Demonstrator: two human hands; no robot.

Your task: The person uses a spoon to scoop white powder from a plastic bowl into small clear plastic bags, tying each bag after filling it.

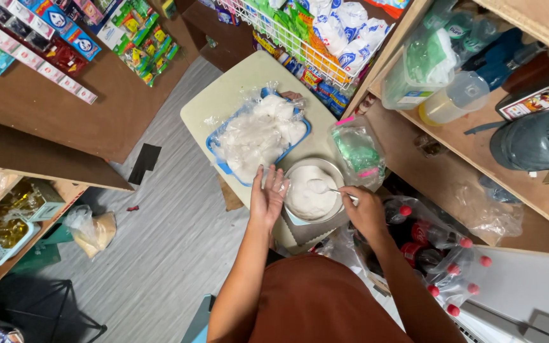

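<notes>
Over metal bowl (312,190) of white powder: right hand (365,209) grasping spoon (322,187); left hand (268,197) holding clear bag (279,181).

A small pale table (223,95) carries a blue tray (218,157) and metal bowl (335,170).

Bright even indoor light, soft shadows left of the table (223,95), mild glare on plastic bags, wide-angle bending at edges, dim lower-left corner, centre sharp

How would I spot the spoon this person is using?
Find the pale table, then the round metal bowl of white powder at its near edge. The right hand holds a small metal spoon over it, heaped white, unlike the blue tray of filled bags beside it.
</notes>
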